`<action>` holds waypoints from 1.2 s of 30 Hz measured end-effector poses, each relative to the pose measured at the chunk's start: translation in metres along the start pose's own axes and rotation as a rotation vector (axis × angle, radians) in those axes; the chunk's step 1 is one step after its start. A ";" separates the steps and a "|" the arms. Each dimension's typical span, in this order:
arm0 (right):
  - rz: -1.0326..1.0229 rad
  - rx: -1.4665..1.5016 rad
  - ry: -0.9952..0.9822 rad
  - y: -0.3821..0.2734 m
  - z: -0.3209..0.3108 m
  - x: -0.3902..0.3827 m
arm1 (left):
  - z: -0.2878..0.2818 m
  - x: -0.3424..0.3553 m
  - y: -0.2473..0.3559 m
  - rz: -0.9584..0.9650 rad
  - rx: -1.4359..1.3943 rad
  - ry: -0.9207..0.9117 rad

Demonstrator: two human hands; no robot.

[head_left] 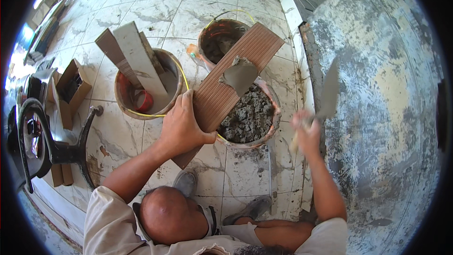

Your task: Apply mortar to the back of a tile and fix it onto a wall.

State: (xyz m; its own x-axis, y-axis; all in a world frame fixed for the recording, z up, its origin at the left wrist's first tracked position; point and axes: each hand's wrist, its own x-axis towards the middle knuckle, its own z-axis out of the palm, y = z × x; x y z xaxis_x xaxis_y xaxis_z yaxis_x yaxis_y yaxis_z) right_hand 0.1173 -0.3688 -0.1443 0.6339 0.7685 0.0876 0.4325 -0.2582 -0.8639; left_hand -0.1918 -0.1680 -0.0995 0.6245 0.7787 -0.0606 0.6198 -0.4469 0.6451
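My left hand point(181, 127) grips the lower end of a long brown ribbed tile point(222, 92), held tilted over the buckets. A dab of grey mortar point(240, 73) sits on the tile's ribbed face. My right hand point(306, 130) is shut on the handle of a trowel point(329, 89), blurred, with its blade up against the rough grey wall point(382, 113). Just below the tile stands a bucket of lumpy grey mortar point(250, 118).
A second bucket point(219, 38) stands behind the mortar bucket. A third bucket point(126, 95) on the left holds tile strips and a red cup. A cardboard box point(73, 85) and a black machine point(35, 137) lie at far left. My shoes point(186, 182) rest on the marble-patterned floor tiles.
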 end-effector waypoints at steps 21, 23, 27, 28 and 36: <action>0.200 0.925 -0.107 -0.129 0.089 0.119 | 0.045 0.008 -0.017 0.186 -2.289 -1.440; 0.232 0.566 -0.083 -0.118 0.075 0.121 | 0.059 0.008 -0.026 0.121 -2.389 -1.381; 0.099 -0.471 -0.096 -0.116 0.025 0.093 | 0.054 0.012 -0.044 0.053 -2.337 -1.034; 0.065 -0.554 -0.144 -0.121 0.008 0.078 | 0.052 0.014 -0.048 0.056 -2.348 -1.022; -0.516 -1.191 -0.355 -0.150 0.002 0.021 | 0.065 0.003 -0.068 -0.104 -2.277 -0.990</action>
State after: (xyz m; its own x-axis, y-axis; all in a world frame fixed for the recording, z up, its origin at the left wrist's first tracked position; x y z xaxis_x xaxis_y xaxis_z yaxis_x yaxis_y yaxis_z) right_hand 0.0644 -0.3128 -0.0138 0.1097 0.9938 -0.0191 0.9746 -0.1038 0.1985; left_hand -0.2015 -0.1639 -0.1934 0.9828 0.1360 0.1249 -0.1414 0.9893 0.0349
